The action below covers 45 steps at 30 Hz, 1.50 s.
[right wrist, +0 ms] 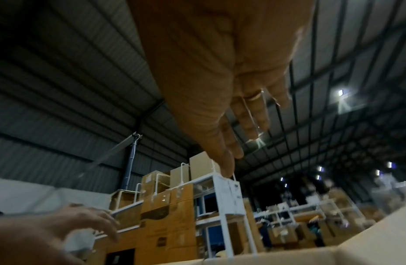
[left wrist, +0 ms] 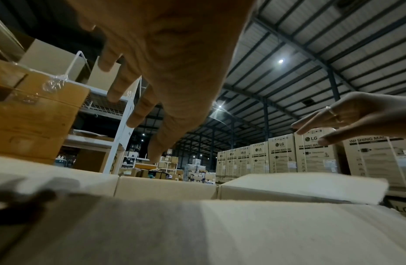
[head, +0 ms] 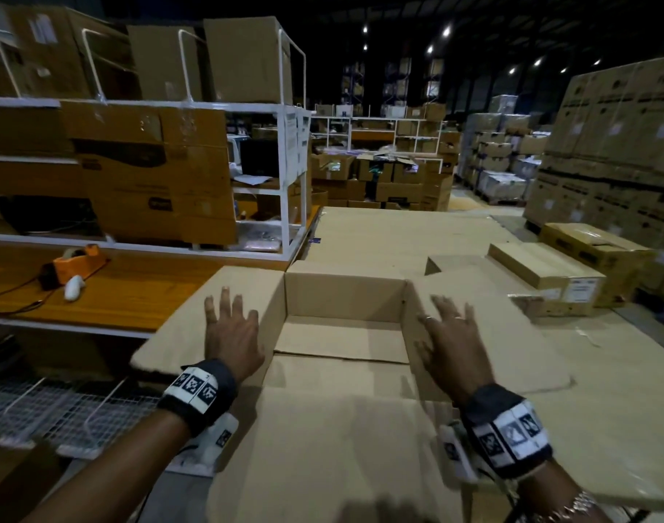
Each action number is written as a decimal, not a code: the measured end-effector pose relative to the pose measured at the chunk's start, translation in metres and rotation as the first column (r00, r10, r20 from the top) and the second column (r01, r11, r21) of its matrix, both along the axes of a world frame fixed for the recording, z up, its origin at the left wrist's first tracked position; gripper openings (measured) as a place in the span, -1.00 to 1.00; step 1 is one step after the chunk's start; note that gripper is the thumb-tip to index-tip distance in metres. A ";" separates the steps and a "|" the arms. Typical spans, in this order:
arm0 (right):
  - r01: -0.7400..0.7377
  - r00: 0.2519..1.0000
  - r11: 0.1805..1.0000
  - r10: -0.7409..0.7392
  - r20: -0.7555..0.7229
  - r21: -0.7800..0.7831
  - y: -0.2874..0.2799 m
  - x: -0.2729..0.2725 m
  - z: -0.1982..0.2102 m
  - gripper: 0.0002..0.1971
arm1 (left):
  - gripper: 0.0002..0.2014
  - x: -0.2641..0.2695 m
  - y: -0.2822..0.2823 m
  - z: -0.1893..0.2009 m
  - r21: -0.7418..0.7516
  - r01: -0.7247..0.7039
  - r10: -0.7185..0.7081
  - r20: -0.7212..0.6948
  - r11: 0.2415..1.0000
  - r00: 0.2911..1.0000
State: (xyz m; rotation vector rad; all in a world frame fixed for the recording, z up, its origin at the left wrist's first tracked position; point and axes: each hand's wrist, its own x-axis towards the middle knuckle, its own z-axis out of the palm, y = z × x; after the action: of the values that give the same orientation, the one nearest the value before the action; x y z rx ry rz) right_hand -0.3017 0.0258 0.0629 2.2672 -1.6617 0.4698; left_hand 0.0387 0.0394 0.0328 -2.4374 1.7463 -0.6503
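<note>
An open cardboard box (head: pixel 343 296) stands in front of me with its flaps folded outward and nothing visible inside. My left hand (head: pixel 232 330) is spread, fingers straight, above the left flap (head: pixel 171 341). My right hand (head: pixel 451 334), with rings on two fingers, is spread over the right flap (head: pixel 519 334). Neither hand holds anything. In the left wrist view the left hand (left wrist: pixel 165 71) hovers clear above the box (left wrist: pixel 165 188), with the right hand (left wrist: pixel 347 118) opposite it. In the right wrist view the right hand (right wrist: pixel 220 89) is flat and open, the left hand (right wrist: pixel 84 220) low at the left.
A wooden workbench (head: pixel 134 296) at the left carries an orange tape dispenser (head: pixel 77 264) and a small white object (head: pixel 72 288). White racks (head: pixel 285 164) full of cartons stand behind it. Closed boxes (head: pixel 549 273) lie at the right, tall carton stacks (head: pixel 617 145) beyond.
</note>
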 end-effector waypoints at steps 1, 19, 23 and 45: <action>-0.046 0.998 0.997 0.042 0.054 0.068 -0.004 0.010 -0.006 -0.60 | -0.31 -0.003 -0.002 -0.003 0.022 0.012 -0.011 -0.020 1.000 1.000; -0.486 0.850 0.750 0.287 0.441 0.449 -0.005 0.097 -0.105 -0.56 | -0.48 -0.003 0.047 -0.086 -0.182 0.467 -0.425 -0.760 0.865 0.491; -0.488 0.843 0.799 0.327 0.427 0.352 0.006 0.099 -0.100 -0.75 | -0.50 -0.006 0.044 -0.093 -0.237 0.389 -0.411 -0.785 0.890 0.463; 0.122 0.938 0.941 -0.214 0.272 0.316 -0.011 -0.036 -0.114 0.07 | 0.38 0.034 0.033 -0.069 0.181 0.245 -0.118 -0.523 0.952 0.844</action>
State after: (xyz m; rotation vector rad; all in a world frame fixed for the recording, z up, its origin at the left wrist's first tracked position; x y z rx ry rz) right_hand -0.3373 0.0151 -0.0507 2.3136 -2.1937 0.5866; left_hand 0.0724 0.0728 -0.0360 -2.4254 2.1017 0.2322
